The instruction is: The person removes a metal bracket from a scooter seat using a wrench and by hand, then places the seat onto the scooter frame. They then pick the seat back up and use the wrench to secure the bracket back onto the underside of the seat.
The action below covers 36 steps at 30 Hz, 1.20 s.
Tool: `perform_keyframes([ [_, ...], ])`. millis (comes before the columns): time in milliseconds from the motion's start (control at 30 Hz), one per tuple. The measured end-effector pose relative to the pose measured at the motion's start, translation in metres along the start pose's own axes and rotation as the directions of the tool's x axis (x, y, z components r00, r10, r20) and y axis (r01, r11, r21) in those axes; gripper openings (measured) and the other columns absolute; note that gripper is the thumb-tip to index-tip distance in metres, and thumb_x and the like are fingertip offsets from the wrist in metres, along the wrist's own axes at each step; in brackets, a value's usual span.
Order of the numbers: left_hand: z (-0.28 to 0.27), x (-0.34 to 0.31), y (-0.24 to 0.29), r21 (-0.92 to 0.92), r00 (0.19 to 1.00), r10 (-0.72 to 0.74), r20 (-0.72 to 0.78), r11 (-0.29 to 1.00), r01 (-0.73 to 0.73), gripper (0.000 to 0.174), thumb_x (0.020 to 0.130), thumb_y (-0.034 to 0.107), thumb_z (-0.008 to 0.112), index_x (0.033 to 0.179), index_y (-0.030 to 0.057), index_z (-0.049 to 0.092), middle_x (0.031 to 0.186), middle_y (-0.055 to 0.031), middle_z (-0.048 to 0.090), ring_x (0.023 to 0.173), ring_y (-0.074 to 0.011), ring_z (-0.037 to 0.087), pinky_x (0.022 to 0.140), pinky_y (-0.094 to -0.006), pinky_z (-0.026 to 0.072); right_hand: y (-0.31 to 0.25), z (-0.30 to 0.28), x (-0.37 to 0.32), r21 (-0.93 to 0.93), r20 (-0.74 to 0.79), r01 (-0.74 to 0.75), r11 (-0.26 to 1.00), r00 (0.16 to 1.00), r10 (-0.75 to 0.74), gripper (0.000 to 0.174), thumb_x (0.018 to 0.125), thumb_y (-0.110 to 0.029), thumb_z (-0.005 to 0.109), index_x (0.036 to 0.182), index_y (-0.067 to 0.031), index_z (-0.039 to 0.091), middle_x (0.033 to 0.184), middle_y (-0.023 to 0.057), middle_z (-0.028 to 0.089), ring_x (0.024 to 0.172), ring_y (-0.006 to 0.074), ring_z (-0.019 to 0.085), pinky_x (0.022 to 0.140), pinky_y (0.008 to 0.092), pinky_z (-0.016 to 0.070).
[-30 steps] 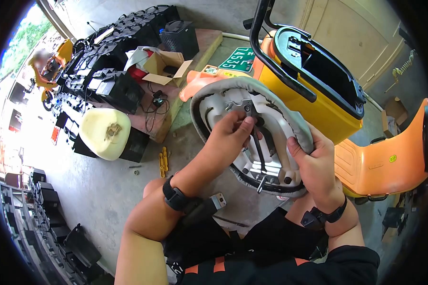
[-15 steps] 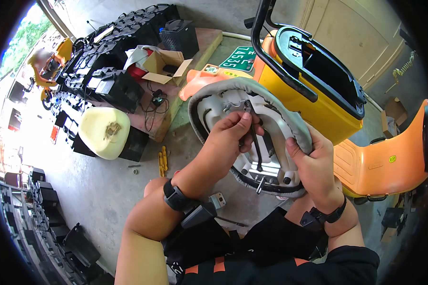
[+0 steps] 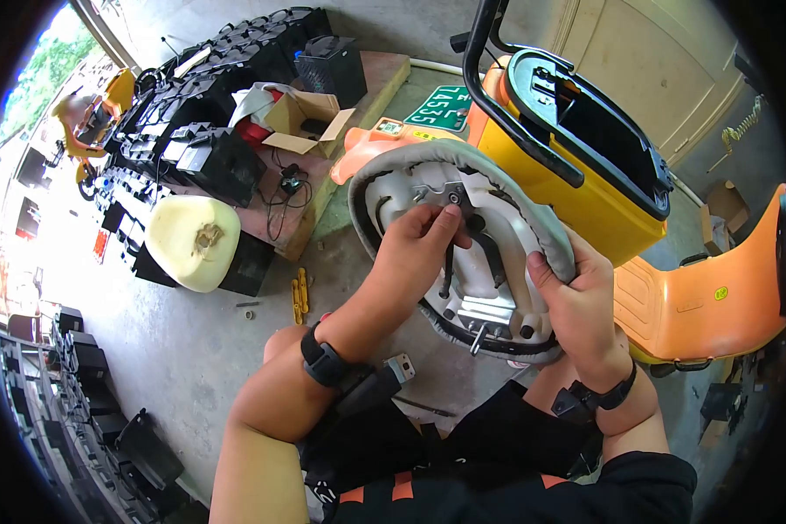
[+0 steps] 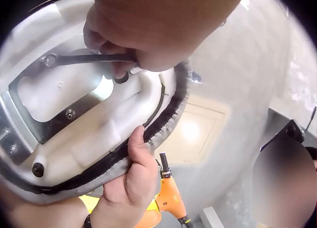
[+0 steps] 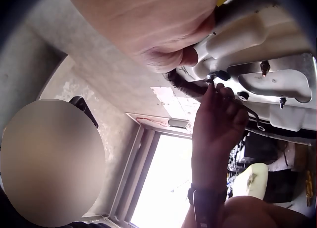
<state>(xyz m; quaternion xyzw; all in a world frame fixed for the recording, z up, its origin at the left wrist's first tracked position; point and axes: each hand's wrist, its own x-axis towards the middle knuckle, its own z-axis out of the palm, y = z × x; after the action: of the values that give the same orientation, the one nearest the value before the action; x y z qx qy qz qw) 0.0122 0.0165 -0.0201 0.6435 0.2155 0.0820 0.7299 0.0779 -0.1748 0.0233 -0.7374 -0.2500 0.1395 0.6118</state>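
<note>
Concrete flr (image 3: pixel 236 358); seat (image 3: pixel 472 272) bhnd L hand (image 3: pixel 417 249) w/ wrench (image 4: pixel 91 58); R hand (image 3: pixel 581 297) grips rim (image 3: pixel 546 229)

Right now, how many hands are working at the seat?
2: the left hand holds a wrench at the seat's underside; the right hand grips its gray rim. No other hand shows there.

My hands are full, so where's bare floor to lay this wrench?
The wrench could go on bare floor between your left arm and the lower-left black boxes; the platform is crowded with handled cases and a carton.
</note>
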Motion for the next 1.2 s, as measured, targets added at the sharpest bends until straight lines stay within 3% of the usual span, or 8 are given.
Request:
perform_keyframes([
  [233, 0.0, -0.003, 0.006, -0.151, 0.996, -0.066, 0.066, 0.986, 0.075, 0.028, 0.105, 0.028, 0.05, 0.111, 0.0016, 0.056, 0.095, -0.0081, 0.07, 0.062, -0.0053, 0.043, 0.056, -0.0199, 0.0347, 0.002, 0.0, -0.002, -0.004, 0.01, -0.029, 1.0, 1.0, 0.029, 0.036, 0.091, -0.004, 0.067, 0.127, 0.0001, 0.063, 0.107, 0.0051, 0.069, 0.097, 0.0092, 0.059, 0.089, 0.0251, 0.0468],
  [333, -0.005, -0.001, 0.002, -0.293, 0.971, -0.067, 0.229, 0.947, 0.134, 0.028, 0.106, 0.027, 0.045, 0.113, 0.002, 0.055, 0.098, -0.012, 0.07, 0.062, -0.0083, 0.044, 0.056, -0.0218, 0.0351, 0.002, 0.0, -0.001, -0.016, 0.025, 0.031, 0.999, 0.999, -0.03, 0.037, 0.091, -0.004, 0.067, 0.128, 0.0004, 0.062, 0.108, 0.0056, 0.069, 0.098, 0.0096, 0.059, 0.089, 0.0253, 0.0466],
  [500, -0.002, -0.003, 0.009, -0.575, 0.926, -0.102, 0.363, 0.757, 0.309, 0.034, 0.108, 0.029, 0.033, 0.118, 0.0036, 0.054, 0.105, -0.0132, 0.071, 0.062, -0.0126, 0.047, 0.059, -0.0245, 0.0382, 0.005, 0.002, -0.001, 0.009, 0.023, -0.017, 1.0, 1.0, 0.017, 0.038, 0.091, -0.002, 0.068, 0.128, 0.0017, 0.061, 0.111, 0.0067, 0.069, 0.101, 0.0107, 0.059, 0.092, 0.0264, 0.0462],
  [733, -0.003, -0.006, 0.017, -0.563, 0.923, -0.148, 0.354, 0.754, 0.337, 0.038, 0.108, 0.031, 0.033, 0.122, 0.0031, 0.054, 0.111, -0.0133, 0.07, 0.065, -0.013, 0.051, 0.063, -0.0225, 0.0428, 0.006, 0.002, 0.0, 0.037, 0.043, 0.03, 0.999, 0.999, -0.032, 0.039, 0.089, 0.003, 0.067, 0.128, 0.0022, 0.061, 0.112, 0.008, 0.069, 0.103, 0.0107, 0.059, 0.093, 0.0271, 0.0459],
  [900, -0.013, -0.002, 0.004, -0.705, 0.858, -0.077, 0.508, 0.536, 0.465, 0.037, 0.107, 0.034, 0.035, 0.115, 0.0051, 0.057, 0.11, -0.0108, 0.072, 0.07, -0.0152, 0.056, 0.064, -0.0251, 0.0438, 0.008, 0.001, -0.001, 0.031, 0.047, 0.084, 0.996, 0.995, -0.086, 0.04, 0.089, 0.006, 0.065, 0.129, 0.0019, 0.06, 0.112, 0.0076, 0.069, 0.103, 0.0104, 0.059, 0.094, 0.0264, 0.0455],
  [1033, -0.006, -0.008, 0.012, -0.709, 0.877, -0.108, 0.467, 0.547, 0.445, 0.037, 0.107, 0.035, 0.037, 0.115, 0.0052, 0.057, 0.112, -0.0114, 0.071, 0.07, -0.0154, 0.057, 0.062, -0.0239, 0.0432, 0.005, 0.003, -0.002, -0.012, 0.064, 0.105, 0.994, 0.992, -0.104, 0.04, 0.089, 0.007, 0.064, 0.128, 0.0018, 0.061, 0.11, 0.0079, 0.069, 0.102, 0.0111, 0.061, 0.092, 0.0262, 0.0466],
  [1100, -0.003, -0.009, 0.015, -0.586, 0.89, -0.088, 0.448, 0.723, 0.366, 0.037, 0.107, 0.036, 0.037, 0.115, 0.0055, 0.057, 0.113, -0.0109, 0.071, 0.072, -0.0152, 0.059, 0.06, -0.0236, 0.0428, 0.004, 0.004, -0.001, 0.003, 0.079, 0.132, 0.991, 0.988, -0.132, 0.04, 0.089, 0.007, 0.064, 0.128, 0.0018, 0.061, 0.109, 0.008, 0.069, 0.102, 0.0112, 0.061, 0.091, 0.0261, 0.047],
  [1200, -0.011, -0.002, 0.011, -0.51, 0.865, -0.071, 0.496, 0.783, 0.357, 0.037, 0.107, 0.036, 0.037, 0.117, 0.0054, 0.057, 0.114, -0.0102, 0.071, 0.075, -0.0157, 0.061, 0.061, -0.0244, 0.0429, 0.001, 0.004, -0.001, -0.045, 0.051, 0.111, 0.993, 0.993, -0.109, 0.039, 0.089, 0.005, 0.064, 0.128, 0.0018, 0.061, 0.108, 0.0074, 0.069, 0.1, 0.0113, 0.061, 0.09, 0.0264, 0.0477],
])
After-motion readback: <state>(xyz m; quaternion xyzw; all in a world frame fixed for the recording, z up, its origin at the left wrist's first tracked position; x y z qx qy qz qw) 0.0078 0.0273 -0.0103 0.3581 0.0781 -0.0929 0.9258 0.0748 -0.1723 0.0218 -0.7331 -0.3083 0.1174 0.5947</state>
